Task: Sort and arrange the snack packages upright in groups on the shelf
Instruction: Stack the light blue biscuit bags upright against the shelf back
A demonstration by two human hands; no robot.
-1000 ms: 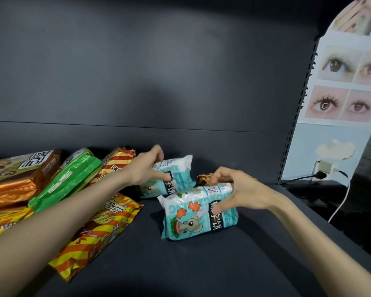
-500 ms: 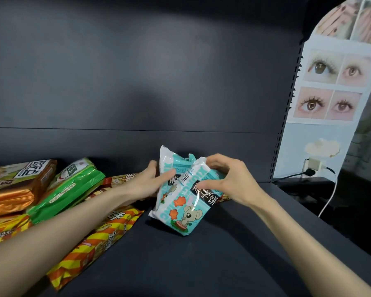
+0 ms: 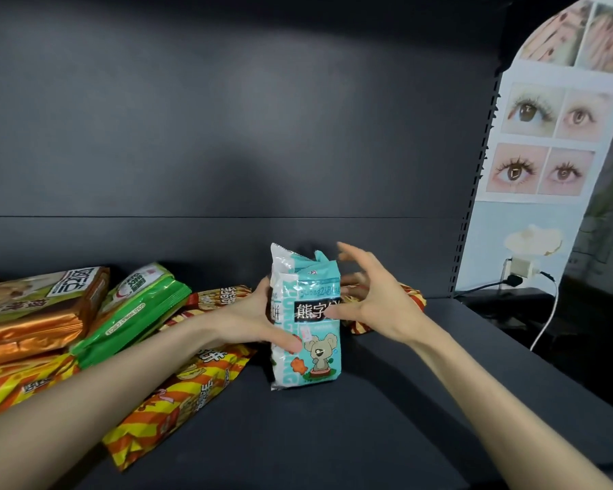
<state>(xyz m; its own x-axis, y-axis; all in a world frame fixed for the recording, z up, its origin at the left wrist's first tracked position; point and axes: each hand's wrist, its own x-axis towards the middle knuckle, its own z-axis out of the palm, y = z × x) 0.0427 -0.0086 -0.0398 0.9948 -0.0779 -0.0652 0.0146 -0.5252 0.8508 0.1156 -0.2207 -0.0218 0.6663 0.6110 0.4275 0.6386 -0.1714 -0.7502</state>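
Note:
Two teal bear-print snack packs (image 3: pixel 310 334) stand upright together in the middle of the dark shelf (image 3: pixel 333 436), one behind the other. My left hand (image 3: pixel 262 323) grips their left side, thumb across the front pack. My right hand (image 3: pixel 372 298) hovers at their right side with fingers spread, its thumb touching the front pack. To the left lie orange-and-yellow striped packs (image 3: pixel 177 394), a green pack (image 3: pixel 138 313) and a brown-orange pack (image 3: pixel 39 305), all flat or leaning. Another striped pack (image 3: pixel 409 302) lies behind my right hand, mostly hidden.
The shelf's dark back panel (image 3: pixel 262 153) rises behind the packs. At the right stand a slotted upright (image 3: pixel 475 206), a poster of eyes (image 3: pixel 552 136), and a plugged-in white charger (image 3: pixel 521 270) with its cable.
The teal packs were brought together and turned from lying and tilted to upright. My right hand has opened off the front pack; my left hand keeps hold.

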